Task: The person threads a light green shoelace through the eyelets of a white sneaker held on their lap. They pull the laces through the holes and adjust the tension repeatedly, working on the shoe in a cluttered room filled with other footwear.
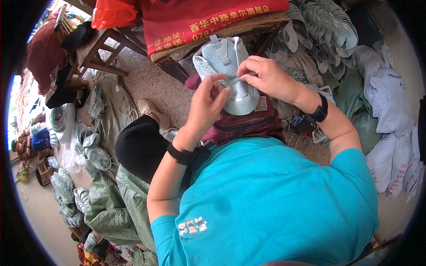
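A pale blue-grey shoe upper (220, 60) with a mesh middle rests on my lap, toe end toward me, over a dark red bag (248, 125). My left hand (208, 103) pinches the upper near its lower middle, thumb and fingers closed on it. My right hand (266, 77) holds the same upper from the right and pinches a thin white lace (234, 80) at its centre. Both wrists wear black bands. My turquoise shirt fills the lower middle of the view.
A wooden bench (230, 33) draped with red cloth stands just beyond the shoe. Stacks of similar pale uppers (326, 26) lie at the upper right, more (95, 153) on the left floor. White sacks (390, 146) at right, green sacks (115, 208) at lower left, wooden chair (95, 51) upper left.
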A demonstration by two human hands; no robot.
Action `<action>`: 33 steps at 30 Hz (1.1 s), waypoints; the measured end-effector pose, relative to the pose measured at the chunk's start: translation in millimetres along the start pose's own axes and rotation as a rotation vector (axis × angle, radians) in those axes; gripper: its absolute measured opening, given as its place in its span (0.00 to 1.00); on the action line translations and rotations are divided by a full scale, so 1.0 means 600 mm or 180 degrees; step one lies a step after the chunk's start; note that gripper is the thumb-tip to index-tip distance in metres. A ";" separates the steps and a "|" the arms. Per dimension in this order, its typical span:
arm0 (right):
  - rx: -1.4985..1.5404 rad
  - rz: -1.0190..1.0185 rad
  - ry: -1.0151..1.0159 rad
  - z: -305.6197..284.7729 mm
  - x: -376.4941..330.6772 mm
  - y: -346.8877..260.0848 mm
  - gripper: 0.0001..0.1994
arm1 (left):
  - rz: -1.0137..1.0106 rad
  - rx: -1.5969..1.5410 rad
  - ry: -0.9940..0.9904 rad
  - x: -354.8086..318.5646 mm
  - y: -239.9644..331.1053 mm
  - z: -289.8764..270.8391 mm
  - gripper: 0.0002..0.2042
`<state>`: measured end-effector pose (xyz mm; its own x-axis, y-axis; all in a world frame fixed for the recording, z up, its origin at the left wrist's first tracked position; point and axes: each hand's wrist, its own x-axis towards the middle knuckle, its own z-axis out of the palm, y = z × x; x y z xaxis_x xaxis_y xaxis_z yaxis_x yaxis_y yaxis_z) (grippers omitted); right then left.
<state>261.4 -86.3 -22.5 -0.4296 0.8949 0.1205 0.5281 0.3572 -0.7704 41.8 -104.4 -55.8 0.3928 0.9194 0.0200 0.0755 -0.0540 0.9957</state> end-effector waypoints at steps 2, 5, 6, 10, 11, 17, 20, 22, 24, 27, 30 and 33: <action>-0.0349 -0.0305 0.0183 0.006 -0.004 -0.004 0.07 | 0.0059 0.0191 -0.0081 0.000 -0.008 -0.002 0.14; -0.0633 -0.0523 0.0411 0.012 -0.010 -0.003 0.07 | 0.0299 0.0784 -0.0081 0.002 -0.006 0.000 0.16; -0.0668 -0.0575 0.0459 0.012 -0.010 -0.002 0.07 | 0.0285 0.0740 -0.0080 0.003 -0.008 0.000 0.16; -0.0755 -0.0560 0.0615 0.013 -0.008 0.001 0.07 | 0.0245 0.0662 -0.0118 0.005 -0.011 -0.004 0.17; -0.0821 -0.0535 0.0611 0.014 -0.007 -0.001 0.08 | 0.0237 0.0669 -0.0138 0.005 -0.011 -0.005 0.16; -0.1288 -0.0775 0.0485 0.016 -0.004 -0.013 0.08 | 0.0411 0.0698 -0.0108 0.003 -0.018 -0.001 0.16; -0.1370 -0.0921 0.0311 0.016 -0.001 -0.009 0.07 | 0.0410 0.0639 -0.0123 0.002 -0.022 -0.002 0.16; -0.1247 -0.0868 0.0216 0.014 0.002 -0.004 0.06 | 0.0399 0.0631 -0.0151 0.003 -0.021 -0.003 0.16; -0.0324 -0.0252 -0.0016 0.007 0.013 0.011 0.05 | 0.0366 0.0565 -0.0205 0.004 -0.025 -0.006 0.16; 0.0773 0.0518 -0.0426 -0.006 0.023 0.031 0.06 | 0.0327 0.0436 -0.0277 0.009 -0.034 -0.011 0.16; 0.1064 0.0637 -0.0508 -0.001 0.027 0.029 0.07 | 0.0178 0.0430 -0.0255 0.005 -0.031 -0.007 0.15; 0.0809 0.0317 -0.0245 0.011 0.020 0.028 0.06 | -0.0007 0.0523 -0.0246 0.012 -0.012 -0.009 0.13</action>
<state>260.3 -71.5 -38.1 -0.4444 0.8958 -0.0040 0.3741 0.1815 -0.9095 39.5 -95.2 -62.2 0.4612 0.8873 0.0046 0.2226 -0.1207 0.9674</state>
